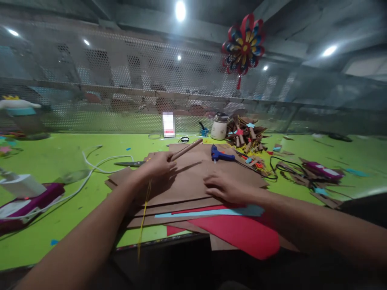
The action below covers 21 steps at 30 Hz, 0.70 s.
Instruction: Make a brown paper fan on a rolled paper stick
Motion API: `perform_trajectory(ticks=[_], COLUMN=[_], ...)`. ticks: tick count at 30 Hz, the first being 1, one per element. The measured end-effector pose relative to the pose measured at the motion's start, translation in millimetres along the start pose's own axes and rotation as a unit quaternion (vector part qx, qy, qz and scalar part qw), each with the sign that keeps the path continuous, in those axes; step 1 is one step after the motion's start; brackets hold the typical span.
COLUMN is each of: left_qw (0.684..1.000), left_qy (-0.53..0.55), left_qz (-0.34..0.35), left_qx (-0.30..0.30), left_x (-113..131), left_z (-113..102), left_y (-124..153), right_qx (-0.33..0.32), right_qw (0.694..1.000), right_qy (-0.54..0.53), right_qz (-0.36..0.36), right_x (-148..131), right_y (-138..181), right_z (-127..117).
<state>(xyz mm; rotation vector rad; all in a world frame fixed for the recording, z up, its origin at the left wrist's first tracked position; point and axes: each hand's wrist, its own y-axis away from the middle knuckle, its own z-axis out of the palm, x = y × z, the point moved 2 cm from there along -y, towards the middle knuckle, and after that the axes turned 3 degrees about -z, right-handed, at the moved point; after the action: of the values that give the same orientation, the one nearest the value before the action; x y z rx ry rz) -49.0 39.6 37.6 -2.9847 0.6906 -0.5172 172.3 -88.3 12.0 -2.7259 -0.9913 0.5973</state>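
My left hand (159, 165) is closed around a thin brown paper roll (189, 149), which tilts up to the right above the cardboard. Yellow string (145, 213) hangs below that hand. My right hand (222, 186) lies with its fingers flat on a stack of brown cardboard sheets (184, 185), holding nothing. A blue glue gun (222, 154) lies on the stack just beyond my right hand. To the left of my left hand, the blades of scissors (128, 164) stick out. Red paper (242, 233) and a light blue strip (208, 212) lie at the near edge of the stack.
A pile of brown paper rolls with stars (248, 133) stands at the back right, beside a white jar (219, 127). A lit phone (168, 125) leans against the mesh. Purple power strips (54, 192) and cables lie on the green table (99, 181). A flower ornament (244, 45) hangs above.
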Motion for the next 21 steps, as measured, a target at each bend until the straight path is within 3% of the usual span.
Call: perform_trajectory(ticks=[2,3,5,6,9,12,14,17,18,19,21], left_qw=[0.999,0.999,0.998,0.998,0.999,0.998,0.998,0.998,0.998,0.998,0.998], left_qy=[-0.023,-0.035,-0.052,-0.054,-0.047,-0.062,-0.066,-0.058,-0.054,-0.050,-0.043], left_qz=[0.028,0.033,0.018,0.005,-0.013,-0.011,-0.014,-0.020,-0.024,-0.028,-0.035], left_qx=[-0.006,-0.013,-0.027,-0.031,-0.020,-0.006,0.001,0.011,0.014,0.016,0.017], left_x=[4,5,5,5,6,6,5,1,0,0,0], left_z=[2,4,7,9,12,13,15,17,17,17,16], left_y=[2,2,1,1,0,0,-1,-3,-3,-4,-3], right_qx=[0.030,0.077,0.180,0.196,0.149,0.097,0.067,-0.037,-0.024,0.019,0.095], right_qw=[0.990,0.979,0.962,0.963,0.983,0.981,0.990,0.981,0.979,0.985,0.984], right_qy=[-0.104,-0.142,-0.148,-0.124,-0.017,0.065,0.010,-0.187,-0.199,-0.169,-0.019], right_qz=[0.093,0.127,0.141,0.138,0.107,0.156,0.125,-0.028,-0.036,-0.005,0.152], right_x=[-23,-30,-34,-29,2,15,1,-30,-33,-29,-13], right_y=[29,40,49,46,20,1,2,9,9,7,0], right_z=[-20,-33,-55,-60,-52,-27,-13,-6,-10,-15,-23])
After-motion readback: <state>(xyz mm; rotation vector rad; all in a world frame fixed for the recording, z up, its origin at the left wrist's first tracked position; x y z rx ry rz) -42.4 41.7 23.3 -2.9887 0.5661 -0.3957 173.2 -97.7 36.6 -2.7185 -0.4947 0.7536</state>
